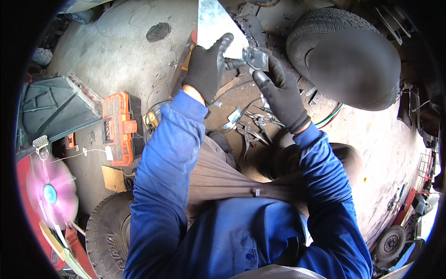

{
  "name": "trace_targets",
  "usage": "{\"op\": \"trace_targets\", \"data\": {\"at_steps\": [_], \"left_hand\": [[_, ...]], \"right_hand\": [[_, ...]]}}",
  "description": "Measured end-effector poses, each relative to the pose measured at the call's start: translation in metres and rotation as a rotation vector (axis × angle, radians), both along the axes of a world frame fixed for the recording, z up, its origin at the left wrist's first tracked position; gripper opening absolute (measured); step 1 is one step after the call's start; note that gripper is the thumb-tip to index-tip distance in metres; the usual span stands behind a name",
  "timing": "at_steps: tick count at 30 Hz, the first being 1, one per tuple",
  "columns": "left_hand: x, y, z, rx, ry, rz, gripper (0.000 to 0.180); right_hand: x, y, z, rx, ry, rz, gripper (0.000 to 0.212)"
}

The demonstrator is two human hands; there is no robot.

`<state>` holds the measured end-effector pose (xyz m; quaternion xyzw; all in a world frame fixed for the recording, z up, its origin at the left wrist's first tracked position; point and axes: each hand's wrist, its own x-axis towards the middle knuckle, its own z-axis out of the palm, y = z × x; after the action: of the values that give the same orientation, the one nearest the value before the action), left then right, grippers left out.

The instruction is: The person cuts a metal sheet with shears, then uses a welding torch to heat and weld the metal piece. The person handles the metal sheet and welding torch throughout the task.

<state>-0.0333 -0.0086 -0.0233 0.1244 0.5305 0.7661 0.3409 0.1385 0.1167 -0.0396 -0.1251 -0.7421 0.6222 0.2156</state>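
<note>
My left hand [205, 67], in a black glove, grips the lower edge of a shiny sheet-metal piece [214, 21] held up in front of me. Just to its right, my right hand [278, 90], also in a black glove, holds a small metal clamp-like part [256, 58] against the sheet's lower right corner. Both blue sleeves reach up from the lower edge. On the concrete floor below the hands lie pliers [251, 135] and other small metal tools [232, 120].
An orange tool case [118, 128] lies on the floor at left, beside a dark green panel [51, 109]. A tyre [316, 28] stands at upper right, another tyre [107, 232] at lower left. A green hose [332, 115] runs right. Clutter lines the right edge.
</note>
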Motion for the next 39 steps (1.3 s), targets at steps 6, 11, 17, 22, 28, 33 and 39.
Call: {"op": "trace_targets", "data": {"at_steps": [6, 11, 17, 22, 28, 33, 39], "left_hand": [[0.01, -0.006, 0.006, -0.528, 0.427, 0.04, 0.051], [0.018, 0.003, 0.0, -0.406, 1.182, 0.22, 0.032], [-0.036, -0.015, 0.011, 0.145, -0.066, 0.203, 0.031], [-0.029, -0.048, 0.019, -0.218, 0.996, 0.039, 0.034], [-0.034, -0.045, 0.018, -0.507, 1.407, -0.137, 0.032], [-0.029, -0.047, 0.004, -0.168, 0.55, -0.198, 0.041], [-0.044, -0.056, -0.005, -0.342, 0.958, -0.214, 0.036]], "right_hand": [[-0.014, -0.003, 0.033, 0.465, -0.234, -0.19, 0.028], [-0.012, 0.009, 0.041, 0.881, -0.21, -0.233, 0.027], [0.0, 0.055, -0.035, -0.539, -0.166, 0.202, 0.031], [-0.003, 0.051, -0.165, 0.092, -0.889, -0.045, 0.047], [0.0, -0.032, -0.281, 0.937, -0.847, 0.282, 0.039], [-0.011, -0.058, -0.301, 1.268, -0.842, 0.722, 0.029], [-0.015, -0.062, -0.316, 1.312, -0.906, 0.821, 0.026]]}}
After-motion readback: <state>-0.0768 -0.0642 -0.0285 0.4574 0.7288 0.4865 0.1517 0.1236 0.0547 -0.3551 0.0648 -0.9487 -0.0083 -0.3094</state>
